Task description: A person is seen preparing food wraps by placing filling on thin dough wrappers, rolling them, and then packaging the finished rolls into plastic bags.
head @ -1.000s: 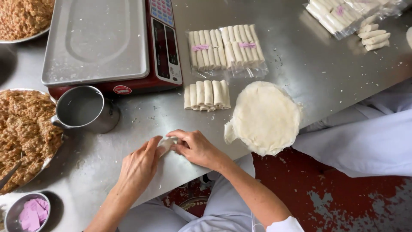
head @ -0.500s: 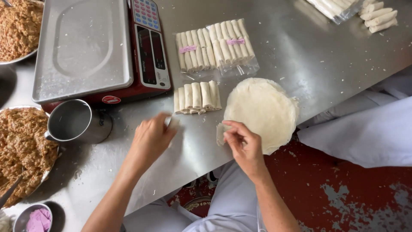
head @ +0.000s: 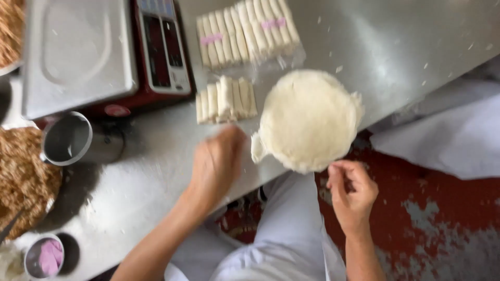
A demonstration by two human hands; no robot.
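My right hand hangs nearest me, off the table's edge and above the red floor, its fingertips pinched lightly together just beside the near rim of the stack of round wrappers; whether a single sheet is caught between them I cannot tell, since the picture is blurred there; I judge the pinch is meant for peeling at that overhanging rim. My left hand lies on the steel table, back upward, fingers curled down so their tips are hidden; I cannot tell if they grip anything; the hand sits just left of a small folded flap that juts from the stack's left edge.

The stack itself is round, so it has no long axis to speak of; it rests at the table's near edge, partly hanging over, probably so its rim can be reached from below.

Just beyond my left hand lies a short row of finished rolls, their long axes running away from me, packed side by side; farther still sit two bagged rows with pink labels, aligned the same way; to the left stand a metal cup, the scale, and a tray of brown filling.
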